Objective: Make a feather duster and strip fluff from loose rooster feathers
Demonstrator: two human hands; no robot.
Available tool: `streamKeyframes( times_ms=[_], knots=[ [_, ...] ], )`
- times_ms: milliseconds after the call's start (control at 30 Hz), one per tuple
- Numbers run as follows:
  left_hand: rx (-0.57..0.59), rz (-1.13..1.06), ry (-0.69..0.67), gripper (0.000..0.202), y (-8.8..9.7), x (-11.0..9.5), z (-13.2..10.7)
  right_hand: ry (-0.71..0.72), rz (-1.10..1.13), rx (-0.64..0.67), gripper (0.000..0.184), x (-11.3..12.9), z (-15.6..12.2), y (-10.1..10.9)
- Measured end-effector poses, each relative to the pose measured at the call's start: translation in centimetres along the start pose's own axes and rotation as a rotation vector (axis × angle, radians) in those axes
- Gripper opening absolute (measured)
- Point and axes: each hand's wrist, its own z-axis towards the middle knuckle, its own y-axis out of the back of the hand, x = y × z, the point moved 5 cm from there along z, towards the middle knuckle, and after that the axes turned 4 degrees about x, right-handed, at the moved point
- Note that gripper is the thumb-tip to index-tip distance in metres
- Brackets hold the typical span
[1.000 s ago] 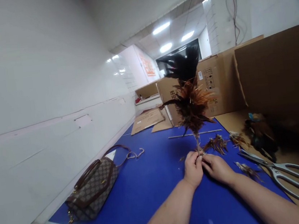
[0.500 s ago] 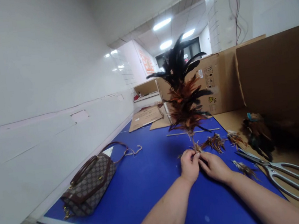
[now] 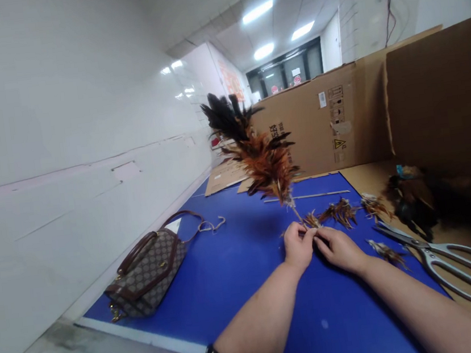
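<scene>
A feather duster (image 3: 265, 158), black feathers at its tip and rust-brown ones lower down, leans to the left above the blue tabletop (image 3: 232, 257). My left hand (image 3: 299, 247) pinches the lower end of its thin stick. Close against it, my right hand (image 3: 339, 249) is closed with thumb and fingers together at the same end; whatever is between them is too small to make out. Just beyond the hands lie a small feather tuft (image 3: 312, 220) and a brown feather bunch (image 3: 339, 212).
Large scissors (image 3: 438, 254) lie at the right, near a small feather bunch (image 3: 387, 252) and a dark feather bundle (image 3: 412, 200). A patterned handbag (image 3: 150, 273) rests on the left. Cardboard (image 3: 311, 133) stands at the back, with a thin rod (image 3: 306, 196) before it.
The feather duster has tipped from nearly upright to a leftward slant. Both hands stay together at its lower end. The view has shifted slightly.
</scene>
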Motion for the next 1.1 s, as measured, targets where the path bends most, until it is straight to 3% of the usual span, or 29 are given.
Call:
streamKeyframes(
  times_ms=[200,400,867,1100],
  knots=[
    [0.027,0.030,-0.091,0.016,0.2,-1.3,-0.2,0.018,0.054,0.035,0.015,0.4,0.1,0.0],
    [0.070,0.090,-0.195,0.014,0.0,-1.9,-0.4,0.001,0.063,0.025,0.020,-0.7,0.1,-0.6],
    [0.046,0.035,-0.103,0.010,-0.2,-0.2,0.0,-0.001,0.034,0.004,0.019,-0.9,0.1,-0.4],
    [-0.021,0.028,-0.049,0.024,0.0,0.0,-0.1,0.003,0.040,0.016,0.017,-0.4,0.1,-0.1]
  ],
)
